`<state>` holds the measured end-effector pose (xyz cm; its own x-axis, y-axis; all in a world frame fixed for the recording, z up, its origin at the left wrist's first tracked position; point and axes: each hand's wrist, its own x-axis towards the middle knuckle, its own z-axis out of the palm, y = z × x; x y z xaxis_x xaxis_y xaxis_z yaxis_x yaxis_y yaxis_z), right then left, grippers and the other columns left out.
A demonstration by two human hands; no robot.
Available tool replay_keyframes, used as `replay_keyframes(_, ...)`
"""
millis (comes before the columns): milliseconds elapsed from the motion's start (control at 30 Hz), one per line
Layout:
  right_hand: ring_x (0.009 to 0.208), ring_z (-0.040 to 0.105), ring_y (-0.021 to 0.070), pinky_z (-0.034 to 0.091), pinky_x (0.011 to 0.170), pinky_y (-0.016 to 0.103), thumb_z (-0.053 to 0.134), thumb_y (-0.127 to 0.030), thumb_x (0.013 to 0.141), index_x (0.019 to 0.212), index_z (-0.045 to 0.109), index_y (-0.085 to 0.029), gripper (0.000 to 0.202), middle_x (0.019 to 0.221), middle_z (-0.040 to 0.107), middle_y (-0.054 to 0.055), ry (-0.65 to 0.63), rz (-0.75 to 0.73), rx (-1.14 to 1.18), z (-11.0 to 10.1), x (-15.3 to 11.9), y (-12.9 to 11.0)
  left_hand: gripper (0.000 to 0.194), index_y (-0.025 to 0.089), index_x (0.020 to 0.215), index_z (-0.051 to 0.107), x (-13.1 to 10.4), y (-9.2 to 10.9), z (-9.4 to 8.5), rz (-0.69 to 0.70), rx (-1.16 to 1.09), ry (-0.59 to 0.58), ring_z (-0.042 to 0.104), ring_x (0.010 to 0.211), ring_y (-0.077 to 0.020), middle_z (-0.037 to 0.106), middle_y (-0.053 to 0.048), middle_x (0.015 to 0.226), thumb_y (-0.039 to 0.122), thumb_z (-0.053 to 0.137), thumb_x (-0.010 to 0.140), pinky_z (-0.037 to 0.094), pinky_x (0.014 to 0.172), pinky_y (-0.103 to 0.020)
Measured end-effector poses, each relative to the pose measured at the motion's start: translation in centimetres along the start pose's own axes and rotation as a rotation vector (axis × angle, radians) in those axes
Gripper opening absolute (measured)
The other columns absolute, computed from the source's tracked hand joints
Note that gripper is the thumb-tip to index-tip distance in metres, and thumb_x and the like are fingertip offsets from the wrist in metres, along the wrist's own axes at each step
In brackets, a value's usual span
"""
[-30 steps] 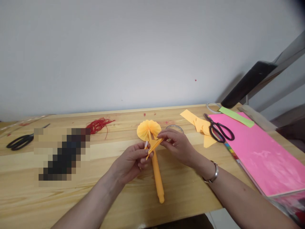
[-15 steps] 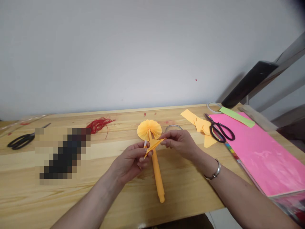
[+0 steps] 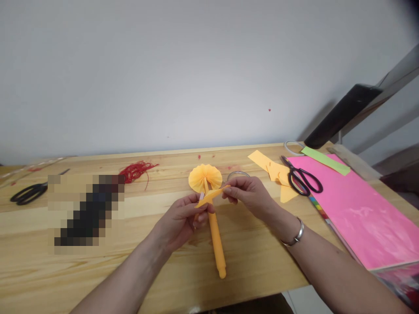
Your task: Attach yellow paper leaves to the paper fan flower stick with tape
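The step in hand appears to be shaping or creasing a small folded piece of orange paper, held in the air above the middle of the tabletop. The left hand pinches its near end between thumb and fingers, while the right hand pinches the far tip at its two o'clock, thumb against forefinger. The next move seems to call for a steady left pinch and a light right one, since such thin paper could crumple or tear. Taking the held paper as the clock's centre, a pleated orange paper rosette lies at twelve, and a slim orange rod runs down toward six. The paper and left fingertips cover the stretch between them, so whether they are joined cannot be told. A narrow whitish strip beside the left fingers is too small to identify, and the curled left fingers hide part of the fold. At two o'clock, a clear ring-shaped object is partly behind the right hand. At nine, a pixelated dark patch masks whatever lies there and the blade of black-handled scissors in part. Both forearms are cut off at the bottom edge.
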<state>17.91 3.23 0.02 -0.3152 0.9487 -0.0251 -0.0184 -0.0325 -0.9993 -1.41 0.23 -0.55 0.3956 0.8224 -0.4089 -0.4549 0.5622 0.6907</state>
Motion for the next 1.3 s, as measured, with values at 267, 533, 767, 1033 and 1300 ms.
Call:
replay_keyframes(267,0.050,0.045,0.0069,0.037,0.050,0.021,0.067,-0.032,0.072,0.065,0.065,-0.016,0.017,0.057,0.058,-0.001,-0.073,-0.006,-0.066,-0.1,-0.1,0.1,0.010,0.008,0.079,0.066,0.2,-0.2,0.2,0.065,0.073,0.132,0.053,0.056,-0.0087,0.066,-0.008,0.074,0.014,0.064,0.072,0.041,0.051,-0.019)
replay_keyframes(533,0.060,0.050,0.0110,0.040,0.057,0.026,0.067,-0.030,0.070,0.073,0.070,-0.015,0.015,0.063,0.060,0.001,-0.096,-0.055,-0.173,0.1,-0.1,0.3,0.018,0.011,0.084,0.067,0.1,-0.4,0.0,0.101,0.177,0.148,0.063,0.062,-0.0130,0.069,-0.007,0.077,0.025,0.070,0.072,0.046,0.054,-0.020)
replay_keyframes(767,0.058,0.046,0.0106,0.038,0.055,0.025,0.065,-0.029,0.071,0.070,0.068,-0.015,0.014,0.061,0.056,0.000,-0.078,-0.042,-0.251,0.1,-0.1,0.4,0.020,0.012,0.086,0.068,0.1,-0.5,-0.1,0.136,0.229,0.125,0.067,0.072,-0.0193,0.071,-0.009,0.083,0.026,0.070,0.071,0.051,0.067,-0.030)
replay_keyframes(1033,0.055,0.042,0.0090,0.034,0.052,0.023,0.064,-0.030,0.073,0.067,0.065,-0.015,0.016,0.059,0.052,-0.002,-0.110,-0.063,-0.262,0.0,-0.2,0.8,0.019,0.016,0.079,0.071,-0.1,-0.4,0.4,0.288,0.358,0.332,0.064,0.075,-0.0172,0.072,-0.007,0.081,0.033,0.071,0.070,0.048,0.070,-0.026)
replay_keyframes(1300,0.055,0.044,0.0089,0.035,0.052,0.023,0.063,-0.029,0.074,0.069,0.067,-0.015,0.016,0.060,0.054,-0.001,-0.117,-0.075,-0.323,0.1,-0.1,0.7,0.021,0.016,0.082,0.073,-0.6,-0.5,1.1,0.186,0.499,0.183,0.066,0.074,-0.0210,0.070,-0.007,0.076,0.033,0.072,0.070,0.052,0.068,-0.029)
